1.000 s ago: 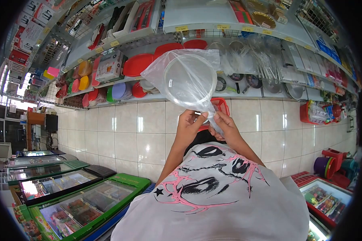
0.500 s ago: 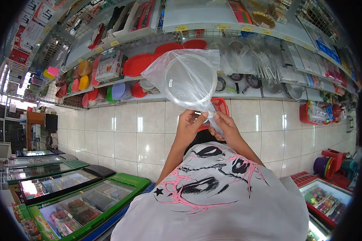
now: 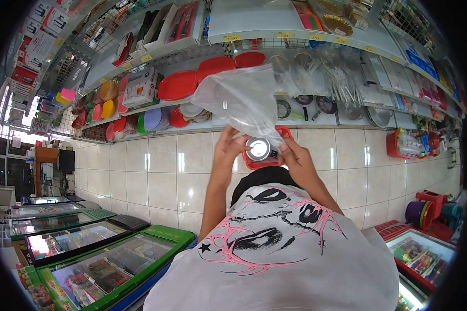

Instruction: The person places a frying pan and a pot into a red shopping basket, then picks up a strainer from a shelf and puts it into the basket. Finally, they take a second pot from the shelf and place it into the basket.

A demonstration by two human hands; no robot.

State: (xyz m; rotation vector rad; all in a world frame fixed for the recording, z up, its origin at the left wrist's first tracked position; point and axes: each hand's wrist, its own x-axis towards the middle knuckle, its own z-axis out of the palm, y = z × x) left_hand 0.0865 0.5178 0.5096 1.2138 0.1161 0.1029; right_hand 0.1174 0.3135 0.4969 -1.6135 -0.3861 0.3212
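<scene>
Left hand (image 3: 228, 150): closed on the gathered neck of the clear plastic bag (image 3: 244, 98), keeping it bunched.
Right hand (image 3: 294, 160): pinching the same neck beside a round metal-looking piece (image 3: 258, 149), steadying it.
Bag: raised at chest height, before the shelf (image 3: 296, 124).
Shelf: red plates (image 3: 179, 83), hanging utensils (image 3: 342, 78).

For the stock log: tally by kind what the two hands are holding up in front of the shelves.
clear plastic bag: 1
round shiny item: 1
Total: 2
</scene>
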